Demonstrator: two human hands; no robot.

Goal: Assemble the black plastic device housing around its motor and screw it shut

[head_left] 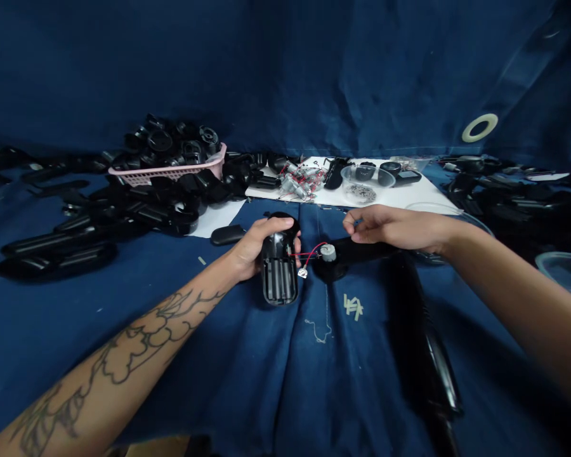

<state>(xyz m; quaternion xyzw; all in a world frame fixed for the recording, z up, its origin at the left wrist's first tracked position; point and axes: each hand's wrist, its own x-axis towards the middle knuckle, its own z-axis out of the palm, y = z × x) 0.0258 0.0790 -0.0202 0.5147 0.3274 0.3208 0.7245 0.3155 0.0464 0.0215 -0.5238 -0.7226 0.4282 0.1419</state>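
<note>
My left hand (272, 236) is wrapped round a black plastic housing (280, 276), its ribbed open face toward me. Red wires (309, 255) run from this housing to a small silvery motor (328, 252), which stands in a black round part (330, 271) on the cloth. On a wire end hangs a small white piece (302, 272). My right hand (374, 223) is held above and right of the motor, its fingers curled together; whatever they pinch, if anything, is hidden.
Beyond my hands, a white board (423, 198) bears a heap of motors (301, 181) and a clear tub (367, 178). A pink basket (171, 171) of black parts stands left. Pale strips (353, 306) and a long black casing (433, 343) lie nearer me.
</note>
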